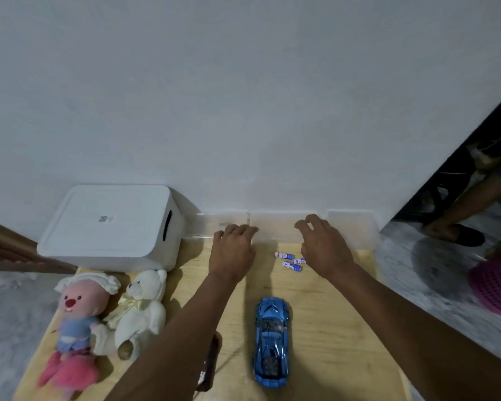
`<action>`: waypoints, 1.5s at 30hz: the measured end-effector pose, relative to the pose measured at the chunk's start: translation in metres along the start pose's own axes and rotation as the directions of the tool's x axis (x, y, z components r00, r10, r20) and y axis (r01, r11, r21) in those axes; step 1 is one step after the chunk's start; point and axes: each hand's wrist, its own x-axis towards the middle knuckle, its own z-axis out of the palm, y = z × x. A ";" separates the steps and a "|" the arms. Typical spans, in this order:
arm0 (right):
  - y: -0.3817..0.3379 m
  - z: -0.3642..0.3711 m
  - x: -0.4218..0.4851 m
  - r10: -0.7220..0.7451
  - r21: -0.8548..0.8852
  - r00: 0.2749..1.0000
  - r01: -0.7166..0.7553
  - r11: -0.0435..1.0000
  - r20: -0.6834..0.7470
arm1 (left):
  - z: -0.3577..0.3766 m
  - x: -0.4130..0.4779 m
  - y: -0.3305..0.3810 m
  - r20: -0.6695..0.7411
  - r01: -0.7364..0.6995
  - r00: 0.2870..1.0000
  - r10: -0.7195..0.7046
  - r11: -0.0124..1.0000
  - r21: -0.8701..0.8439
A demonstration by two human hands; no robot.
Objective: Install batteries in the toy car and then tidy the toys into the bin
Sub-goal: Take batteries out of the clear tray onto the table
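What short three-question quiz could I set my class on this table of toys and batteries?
1. Short answer: what colour is the toy car?
2. True or false: the white bin has its lid on.
3. Multiple choice: the batteries lie
A) on the bin's lid
B) on the table between the left hand and the right hand
C) under the car

Key: 1 blue; 2 true; 3 B.
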 end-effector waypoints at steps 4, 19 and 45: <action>-0.025 -0.026 -0.020 -0.025 0.076 0.999 0.028 0.997 -0.033 | -0.031 -0.027 -0.030 -0.075 0.052 0.996 -0.057 0.996 -0.074; -0.179 -0.026 -0.046 -0.022 0.134 0.999 0.026 0.991 -0.035 | -0.067 -0.100 -0.115 -0.062 0.052 0.995 -0.074 0.954 -0.296; -0.133 0.075 0.088 -0.361 -0.166 0.908 0.330 0.929 -0.212 | 0.037 0.000 -0.121 -0.036 0.186 0.976 -0.214 0.910 -0.370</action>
